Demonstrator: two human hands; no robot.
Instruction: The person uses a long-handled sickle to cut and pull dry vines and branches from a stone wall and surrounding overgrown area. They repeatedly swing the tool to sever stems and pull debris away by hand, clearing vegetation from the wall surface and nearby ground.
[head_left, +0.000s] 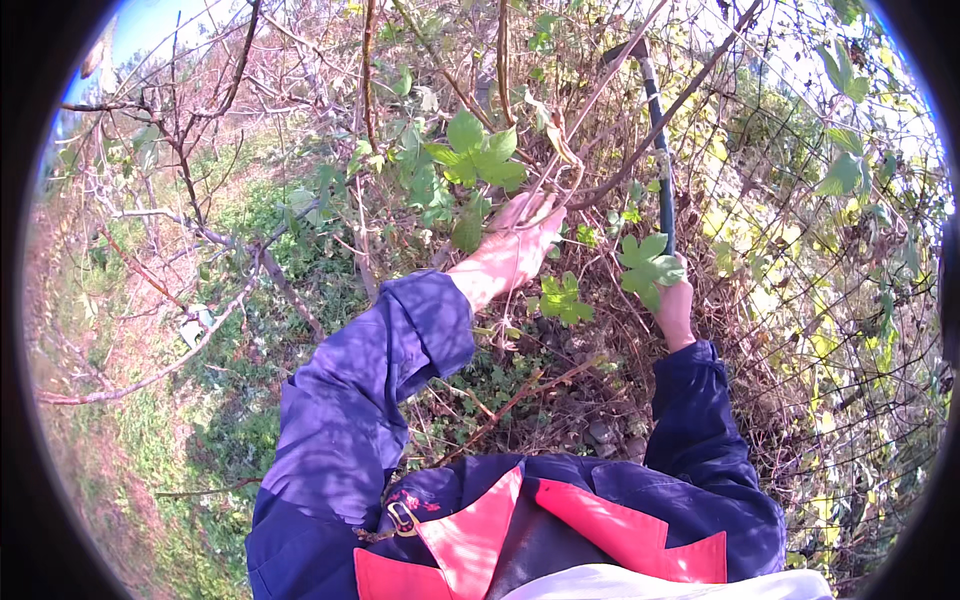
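Observation:
My left hand (519, 236) reaches up in front of me, its fingers closed around thin dry vine stems (559, 161). Lobed green leaves (476, 154) hang just above and to the left of it. In my right hand (676, 304) is the lower end of a long dark green handle (663, 161), held upright. A short dark blade (626, 51) juts left from the handle's top, like that of a sickle; its edge is too small to make out. A lobed leaf (646, 270) partly covers my right fingers. One thick brown branch (637, 154) slants from near my left hand up behind the tool.
A wire mesh fence (832, 300) overgrown with vines runs along the right. Bare branches (259, 251) spread across the left side above weedy ground (247, 420). A cut-looking brown twig (517, 401) sticks up close to my jacket (465, 480).

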